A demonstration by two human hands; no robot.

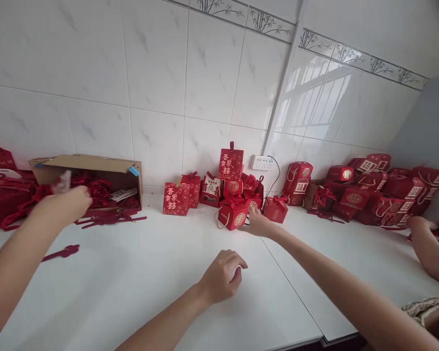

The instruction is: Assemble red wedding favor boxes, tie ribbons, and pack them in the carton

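Observation:
Over the white table, my left hand (223, 276) is loosely curled with nothing visible in it, thumb and index finger apart. My right hand (259, 223) reaches in from the right. Its fingers close at the right side of a small red gift box (233, 214) with gold print and a rope handle, partly covering that side. Behind this box are stacked red boxes, with a flat-faced red box (230, 164) on top. Another red box (176, 199) stands upright to their left. A ribbon-tied red box (275, 209) sits to the right of my right hand.
At left, another person's hand (69, 202) holds something clear and blurred before a cardboard box (91, 161) of red ribbons. A red tassel-like strip (68, 251) lies nearby. At right are piled red boxes (354, 197), another person's hand (422, 229) and a wall socket (261, 163).

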